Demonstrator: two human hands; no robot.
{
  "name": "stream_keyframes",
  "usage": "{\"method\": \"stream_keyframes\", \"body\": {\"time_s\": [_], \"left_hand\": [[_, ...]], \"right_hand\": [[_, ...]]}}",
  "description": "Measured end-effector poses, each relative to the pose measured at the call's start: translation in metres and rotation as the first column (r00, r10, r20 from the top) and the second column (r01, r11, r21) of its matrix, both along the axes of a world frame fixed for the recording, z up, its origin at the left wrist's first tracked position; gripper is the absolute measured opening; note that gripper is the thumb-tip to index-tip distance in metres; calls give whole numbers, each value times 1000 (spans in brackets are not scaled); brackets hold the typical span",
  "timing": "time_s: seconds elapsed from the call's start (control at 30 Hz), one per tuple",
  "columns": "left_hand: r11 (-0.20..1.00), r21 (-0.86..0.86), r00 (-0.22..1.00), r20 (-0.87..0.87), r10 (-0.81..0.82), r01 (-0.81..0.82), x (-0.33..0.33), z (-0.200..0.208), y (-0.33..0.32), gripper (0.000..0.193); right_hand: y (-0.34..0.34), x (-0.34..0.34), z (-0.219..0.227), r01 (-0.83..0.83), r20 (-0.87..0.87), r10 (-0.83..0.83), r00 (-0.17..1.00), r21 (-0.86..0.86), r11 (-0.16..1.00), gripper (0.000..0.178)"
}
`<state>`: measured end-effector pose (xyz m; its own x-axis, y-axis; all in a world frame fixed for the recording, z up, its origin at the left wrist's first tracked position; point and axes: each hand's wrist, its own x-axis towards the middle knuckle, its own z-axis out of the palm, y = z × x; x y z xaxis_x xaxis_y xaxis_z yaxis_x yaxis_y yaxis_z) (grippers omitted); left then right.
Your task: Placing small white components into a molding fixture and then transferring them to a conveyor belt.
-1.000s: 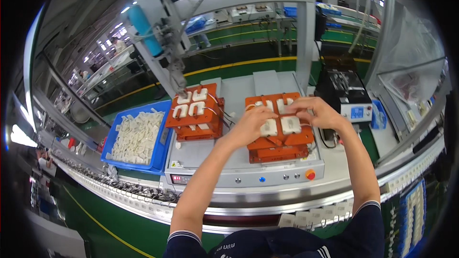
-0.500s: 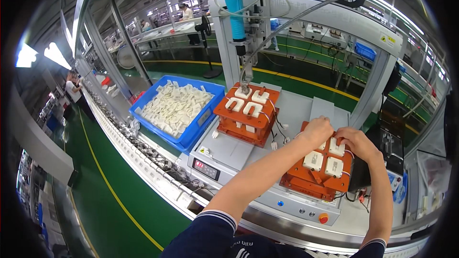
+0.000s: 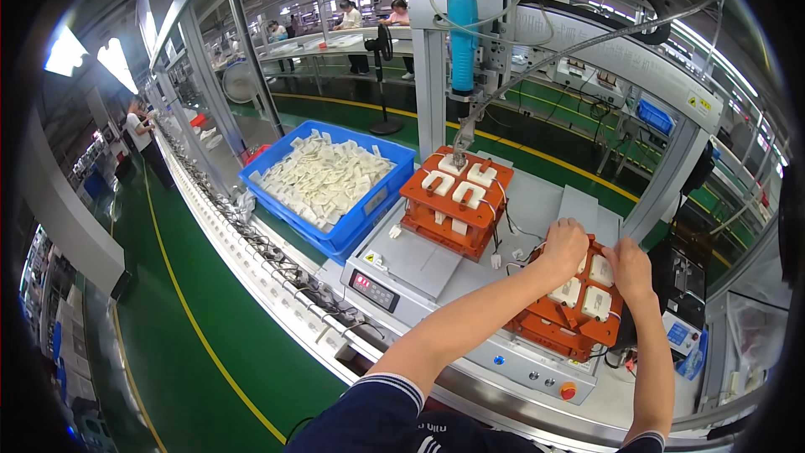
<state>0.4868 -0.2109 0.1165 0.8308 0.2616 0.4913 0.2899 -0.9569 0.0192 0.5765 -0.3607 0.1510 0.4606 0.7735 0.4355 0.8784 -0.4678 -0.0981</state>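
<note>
Both hands rest on the near orange tray (image 3: 579, 323): the left hand (image 3: 563, 247) presses curled fingers on its far corner, the right hand (image 3: 629, 268) lies flat along its right edge. Whether either grip closes on a white part (image 3: 597, 302) I cannot tell. Four white parts show in that tray. A second orange tray (image 3: 453, 210), left of it, holds four more under a blue driver (image 3: 462, 29). Both sit on a grey table (image 3: 419, 260). Further left is one blue bin (image 3: 352, 222) of white pieces, beside a green factory floor (image 3: 193, 344).
</note>
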Motion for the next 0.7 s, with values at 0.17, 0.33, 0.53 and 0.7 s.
{"method": "stream_keyframes", "body": {"time_s": [0.17, 0.33, 0.53, 0.7], "left_hand": [[978, -187, 984, -163, 66, -96, -2, 12, 1, 28], [921, -304, 960, -211, 184, -243, 13, 14, -7, 21], [975, -115, 864, -491, 110, -190, 5, 29, -11, 24], [966, 4, 953, -167, 254, -257, -31, 22, -30, 20]], "right_hand": [[-27, -8, 2, 212, -117, -235, 965, -179, 961, 40], [-35, 6, -11, 26, -307, -44, 951, -63, 998, 43], [-34, 2, -13, 50, -340, -37, 940, 30, 998, 40], [-34, -15, -14, 65, -350, -41, 936, 57, 996, 39]]}}
